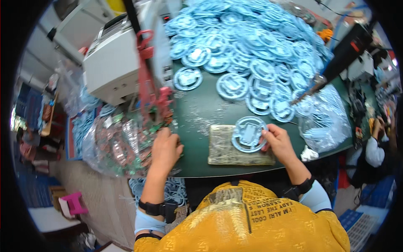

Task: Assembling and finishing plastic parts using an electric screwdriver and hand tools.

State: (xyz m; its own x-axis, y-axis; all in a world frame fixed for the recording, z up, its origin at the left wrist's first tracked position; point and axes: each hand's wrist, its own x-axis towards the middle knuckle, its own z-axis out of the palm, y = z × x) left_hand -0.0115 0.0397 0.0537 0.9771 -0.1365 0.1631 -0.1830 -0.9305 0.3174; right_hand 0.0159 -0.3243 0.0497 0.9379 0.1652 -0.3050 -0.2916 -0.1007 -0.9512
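Note:
My right hand [278, 143] pinches a round light-blue plastic part [249, 134] by its right rim. The part has an open ring with a rectangular plate across its middle. It is over a flat tape-wrapped block [220, 145] on the green table [195, 161]. My left hand [165, 148] is at the table's left side, by a clear plastic bag [119, 145] of small green and copper-coloured pieces. Its fingers are curled inward, and what they hold, if anything, is hidden.
A large heap of similar blue parts [252, 35] covers the far table. A dark hand tool [348, 52] hangs at the right, its tip near the blue parts. A filled clear bag [325, 119] stands at the right edge. A white machine [113, 63] stands far left.

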